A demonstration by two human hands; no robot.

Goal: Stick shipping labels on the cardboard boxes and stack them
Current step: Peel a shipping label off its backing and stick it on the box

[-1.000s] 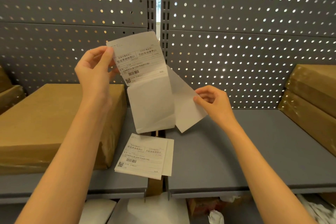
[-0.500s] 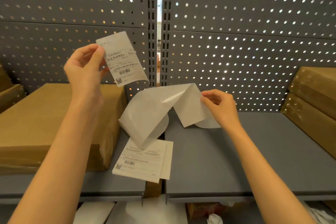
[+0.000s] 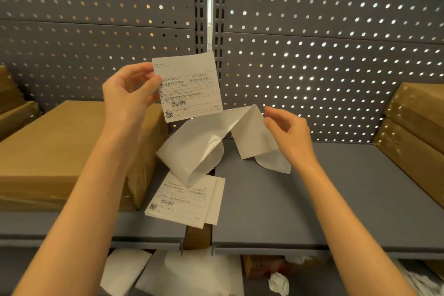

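Note:
My left hand (image 3: 127, 96) is raised and pinches the left edge of a peeled white shipping label (image 3: 189, 86), printed side towards me. My right hand (image 3: 288, 132) holds the right end of the glossy backing paper (image 3: 204, 146) in a loose pinch. The backing paper arches down in mid-air between my hands, apart from the label. Its lower curl hangs just above a small stack of labels (image 3: 182, 202) lying on the grey shelf (image 3: 336, 199). A large flat cardboard box (image 3: 60, 146) lies on the shelf under my left forearm.
More wrapped cardboard boxes (image 3: 418, 132) are stacked at the right edge, and others sit at the far left (image 3: 14, 108). A grey pegboard wall (image 3: 312, 31) closes the back. Discarded backing sheets (image 3: 192, 271) lie on the level below.
The label has come fully off its backing and my left hand has turned it to face me. The backing paper dropped into a loose arch in my right hand, whose fingers have loosened.

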